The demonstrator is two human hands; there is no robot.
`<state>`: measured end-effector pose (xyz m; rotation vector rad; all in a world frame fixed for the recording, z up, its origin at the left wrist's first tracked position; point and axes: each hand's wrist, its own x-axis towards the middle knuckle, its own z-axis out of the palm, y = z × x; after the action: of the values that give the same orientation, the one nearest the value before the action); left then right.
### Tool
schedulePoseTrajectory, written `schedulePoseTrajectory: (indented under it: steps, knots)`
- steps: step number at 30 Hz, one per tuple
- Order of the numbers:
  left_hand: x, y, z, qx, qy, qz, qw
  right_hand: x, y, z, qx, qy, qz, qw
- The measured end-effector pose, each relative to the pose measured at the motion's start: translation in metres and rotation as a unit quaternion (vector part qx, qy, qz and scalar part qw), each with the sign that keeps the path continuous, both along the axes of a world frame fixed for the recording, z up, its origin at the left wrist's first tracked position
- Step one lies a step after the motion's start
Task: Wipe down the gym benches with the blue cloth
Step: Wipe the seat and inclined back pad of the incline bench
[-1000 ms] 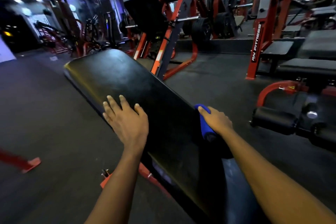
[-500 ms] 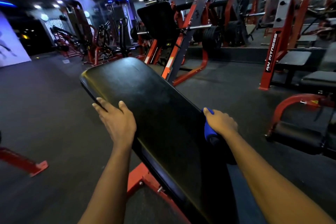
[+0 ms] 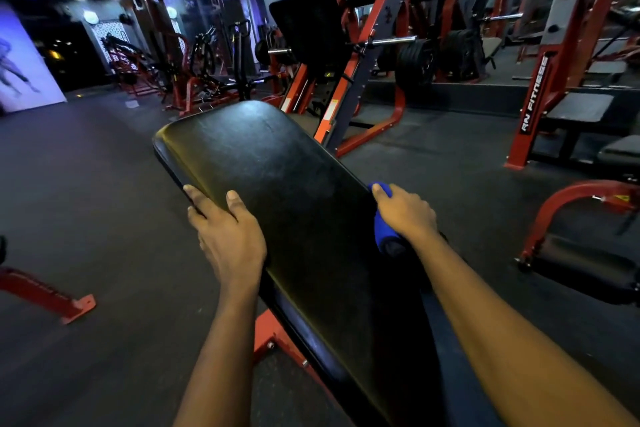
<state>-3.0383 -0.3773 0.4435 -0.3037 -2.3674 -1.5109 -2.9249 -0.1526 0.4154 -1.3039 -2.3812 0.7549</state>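
My left hand [image 3: 228, 236] grips the left edge of the bench [image 3: 277, 177], thumb lying on the black top and fingers curled over the side. My right hand [image 3: 405, 215] is closed round the cloth [image 3: 382, 225], a blue roll pressed against the bench's right edge, about level with the left hand; how the fingers lie under it I cannot tell. The bench runs away from me to a rounded far end, and a red frame [image 3: 273, 336] shows beneath it between my forearms. Dark floor [image 3: 104, 218] lies all round. A red foot [image 3: 45, 293] of another machine sits on it at the left. Beyond the bench stands a red machine [image 3: 349, 87] with black plates [image 3: 414, 62], and to the right a red upright [image 3: 535, 97] lettered RN FITNESS beside a flat grey seat [image 3: 581, 107]
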Motion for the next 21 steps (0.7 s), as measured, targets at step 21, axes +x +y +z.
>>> schedulePoseTrajectory:
  steps: [21]
  knots:
    - [-0.106,0.012,0.065,-0.055,-0.003,0.084,0.995,-0.088,-0.016,0.036,0.122,0.051,0.078,0.988]
